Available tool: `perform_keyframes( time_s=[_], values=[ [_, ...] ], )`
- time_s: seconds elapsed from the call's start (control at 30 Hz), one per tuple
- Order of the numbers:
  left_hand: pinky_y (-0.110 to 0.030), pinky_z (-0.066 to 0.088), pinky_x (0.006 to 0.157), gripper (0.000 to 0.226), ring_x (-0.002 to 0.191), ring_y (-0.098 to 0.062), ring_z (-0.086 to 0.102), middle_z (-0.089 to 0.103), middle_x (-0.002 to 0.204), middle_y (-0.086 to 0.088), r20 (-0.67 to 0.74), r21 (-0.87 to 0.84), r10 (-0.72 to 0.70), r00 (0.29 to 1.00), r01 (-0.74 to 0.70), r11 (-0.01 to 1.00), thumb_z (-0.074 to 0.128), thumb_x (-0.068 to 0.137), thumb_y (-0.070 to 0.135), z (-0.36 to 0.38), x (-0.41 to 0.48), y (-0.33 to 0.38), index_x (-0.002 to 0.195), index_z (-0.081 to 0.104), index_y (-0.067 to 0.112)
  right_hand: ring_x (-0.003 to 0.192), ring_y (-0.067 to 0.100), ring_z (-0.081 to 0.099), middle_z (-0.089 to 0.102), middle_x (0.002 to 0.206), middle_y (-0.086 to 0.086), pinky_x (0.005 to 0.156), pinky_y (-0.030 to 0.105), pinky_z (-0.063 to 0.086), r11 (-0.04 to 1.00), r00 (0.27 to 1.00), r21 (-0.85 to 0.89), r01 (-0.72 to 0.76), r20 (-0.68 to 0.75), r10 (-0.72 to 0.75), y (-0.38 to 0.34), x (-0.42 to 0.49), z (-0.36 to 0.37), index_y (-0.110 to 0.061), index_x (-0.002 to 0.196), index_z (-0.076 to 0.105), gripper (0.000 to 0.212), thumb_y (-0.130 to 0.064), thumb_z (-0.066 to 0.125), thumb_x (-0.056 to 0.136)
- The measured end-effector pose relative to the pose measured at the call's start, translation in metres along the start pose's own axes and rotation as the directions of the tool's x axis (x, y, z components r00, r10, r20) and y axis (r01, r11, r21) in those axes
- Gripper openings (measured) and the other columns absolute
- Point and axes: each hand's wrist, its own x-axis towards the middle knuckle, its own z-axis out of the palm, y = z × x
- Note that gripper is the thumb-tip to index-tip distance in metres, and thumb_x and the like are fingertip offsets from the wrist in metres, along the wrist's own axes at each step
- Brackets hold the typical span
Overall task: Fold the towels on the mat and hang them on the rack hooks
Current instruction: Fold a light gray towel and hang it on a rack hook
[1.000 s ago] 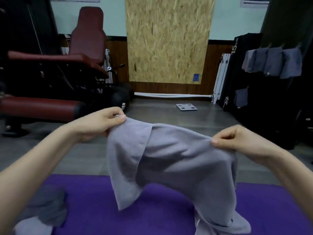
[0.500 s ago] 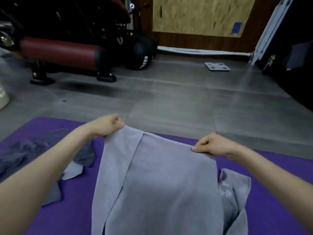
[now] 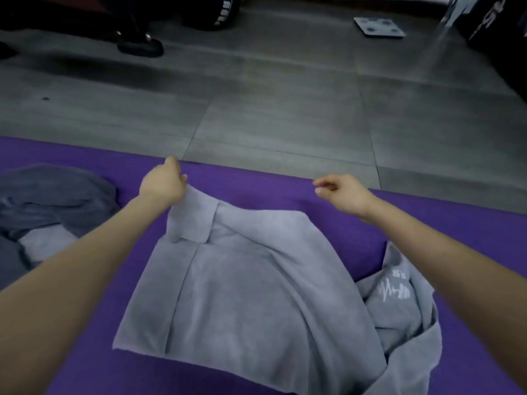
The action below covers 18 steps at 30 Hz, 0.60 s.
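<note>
**Towel half down on the mat.** A person's bare forearms reach out over a purple mat (image 3: 256, 181) laid on a grey tiled floor (image 3: 285, 109). The left hand (image 3: 163, 181) has its fingers curled round the far left corner of a light grey towel (image 3: 242, 295). It holds that corner raised just above the mat, so the cloth rises in a small peak beneath the palm. The rest of the towel lies spread on the mat between the two arms. A narrow strip is folded over along its left edge, and a long crease runs down its right side.

The right hand (image 3: 342, 192) hangs near the mat's far edge, apart from the towel. Its fingers are loosely curled, thumb and forefinger close together, with nothing between them.

To the right, a second light grey towel bearing a white print, the logo towel (image 3: 399, 297), lies crumpled on the mat beneath the right forearm. It touches the first towel's right edge. At the left, a heap of dark towels (image 3: 51, 201) sits on the mat, with a paler patch of cloth showing at its near side.

Beyond the mat, a flat scale (image 3: 379, 27) lies on the floor at the far right. A machine's black foot (image 3: 139, 48) stands at the far left.
</note>
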Motion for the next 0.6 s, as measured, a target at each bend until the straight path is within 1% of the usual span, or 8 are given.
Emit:
perform_keyframes(
  time_s=[0.07,0.17,0.23,0.3,0.37,0.47,0.53,0.6],
  values=[
    [-0.043,0.039,0.082,0.027,0.104,-0.044,0.052,0.057,0.11,-0.031,-0.019,0.011,0.096,0.995,-0.096,0.995,0.047,0.094,0.013,0.018,-0.006,0.016,0.116,0.048,-0.003,0.093,0.013,0.055,0.064,0.105,0.01,0.078,0.015,0.039,0.999,0.998,-0.008,-0.054,-0.032,0.053,0.033,-0.015,-0.015,0.001,0.112,0.064,0.023,-0.008,0.057,0.093],
    [-0.04,0.039,0.082,0.023,0.097,-0.041,0.056,0.062,0.101,-0.024,0.007,-0.019,0.312,0.95,-0.312,0.95,0.052,0.09,0.01,0.049,-0.024,0.055,0.111,0.057,0.002,0.097,0.016,0.058,0.066,0.111,0.014,0.092,0.025,0.042,0.984,0.983,0.015,-0.178,-0.039,0.179,0.092,-0.048,-0.036,0.004,0.108,0.065,0.021,-0.006,0.059,0.091],
    [-0.037,0.039,0.084,0.02,0.094,-0.038,0.058,0.064,0.098,-0.019,0.068,-0.049,0.501,0.862,-0.499,0.865,0.055,0.089,0.013,0.073,-0.04,0.084,0.106,0.062,0.004,0.098,0.021,0.061,0.066,0.11,0.016,0.095,0.032,0.044,0.963,0.963,-0.027,-0.268,-0.048,0.266,0.134,-0.067,-0.047,0.004,0.109,0.064,0.023,-0.008,0.061,0.09],
    [-0.035,0.039,0.088,0.023,0.097,-0.034,0.057,0.064,0.102,-0.014,0.154,-0.071,0.622,0.768,-0.619,0.782,0.053,0.091,0.022,0.094,-0.055,0.114,0.106,0.064,0.01,0.11,0.027,0.059,0.063,0.12,0.014,0.098,0.037,0.042,0.928,0.936,-0.133,-0.349,-0.086,0.34,0.173,-0.08,-0.056,-0.002,0.12,0.06,0.035,-0.018,0.063,0.089],
    [-0.032,0.035,0.095,0.025,0.105,-0.028,0.053,0.062,0.111,-0.008,0.263,-0.05,0.678,0.686,-0.692,0.72,0.05,0.094,0.026,0.11,-0.068,0.145,0.114,0.062,0.016,0.119,0.029,0.054,0.057,0.13,0.012,0.1,0.039,0.04,0.899,0.913,-0.165,-0.406,-0.119,0.39,0.201,-0.088,-0.06,-0.01,0.132,0.051,0.052,-0.027,0.067,0.086],
    [-0.026,0.031,0.097,0.028,0.109,-0.021,0.05,0.06,0.117,-0.001,0.37,-0.046,0.733,0.571,-0.777,0.628,0.05,0.094,0.031,0.123,-0.084,0.185,0.119,0.06,0.022,0.117,0.028,0.055,0.058,0.127,0.006,0.102,0.046,0.04,0.889,0.885,-0.054,-0.455,-0.134,0.445,0.228,-0.092,-0.053,-0.024,0.137,0.044,0.07,-0.038,0.075,0.076],
    [-0.024,0.032,0.094,0.027,0.106,-0.019,0.052,0.061,0.115,0.0,0.445,-0.04,0.732,0.515,-0.805,0.591,0.052,0.093,0.032,0.125,-0.088,0.205,0.117,0.06,0.022,0.116,0.024,0.056,0.063,0.116,-0.002,0.103,0.048,0.037,0.886,0.877,-0.025,-0.464,-0.153,0.455,0.234,-0.097,-0.043,-0.029,0.136,0.044,0.067,-0.039,0.074,0.077],
    [-0.026,0.035,0.094,0.025,0.104,-0.019,0.054,0.062,0.114,0.0,0.515,-0.024,0.704,0.489,-0.813,0.582,0.054,0.093,0.031,0.126,-0.089,0.222,0.115,0.062,0.022,0.114,0.019,0.056,0.064,0.097,-0.009,0.105,0.046,0.034,0.884,0.871,-0.022,-0.467,-0.182,0.456,0.236,-0.104,-0.036,-0.03,0.133,0.047,0.057,-0.034,0.07,0.081]
  ],
)
